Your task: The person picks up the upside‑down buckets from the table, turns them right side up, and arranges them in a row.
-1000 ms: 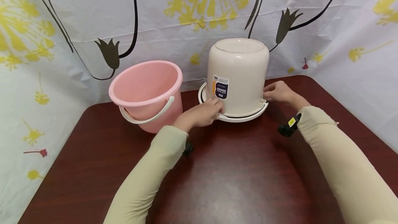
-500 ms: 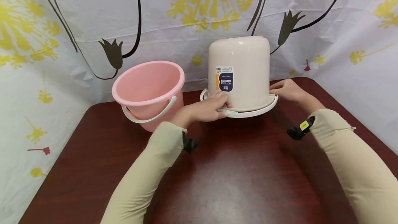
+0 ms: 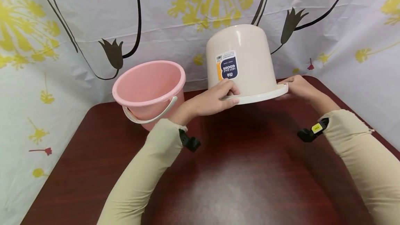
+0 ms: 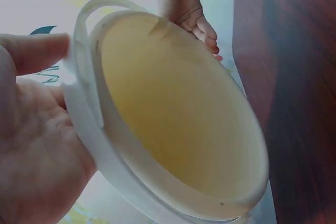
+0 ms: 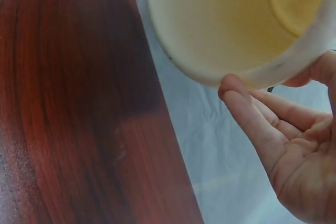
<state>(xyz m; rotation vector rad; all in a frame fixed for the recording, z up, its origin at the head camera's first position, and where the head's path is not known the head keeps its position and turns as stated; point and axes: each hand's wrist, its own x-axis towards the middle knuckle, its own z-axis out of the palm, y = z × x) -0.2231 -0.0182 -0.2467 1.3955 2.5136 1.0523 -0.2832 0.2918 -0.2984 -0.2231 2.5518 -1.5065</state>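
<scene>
A cream plastic bucket [image 3: 242,56] hangs bottom-up and tilted over the back of the table, its mouth facing down and toward me. A label [image 3: 227,66] on its side reads upside down. My left hand [image 3: 215,97] grips the near left rim, thumb below and fingers against the wall. The white handle [image 4: 107,161] lies along the rim under that hand in the left wrist view. My right hand [image 3: 300,85] pinches the right end of the rim. In the right wrist view, fingertips [image 5: 233,85] touch the rim, and the bucket's inside shows bare.
A pink bucket [image 3: 150,82] stands upright at the back left, its white handle [image 3: 156,115] hanging down in front. Dark red wood forms the table [image 3: 243,169]. A patterned cloth [image 3: 156,20] hangs close behind and at the sides.
The cream bucket has risen from the table and tipped, bottom leaning back and left, mouth turning toward me. Both hands moved up with it, the right one also outward. The pink bucket stayed.
</scene>
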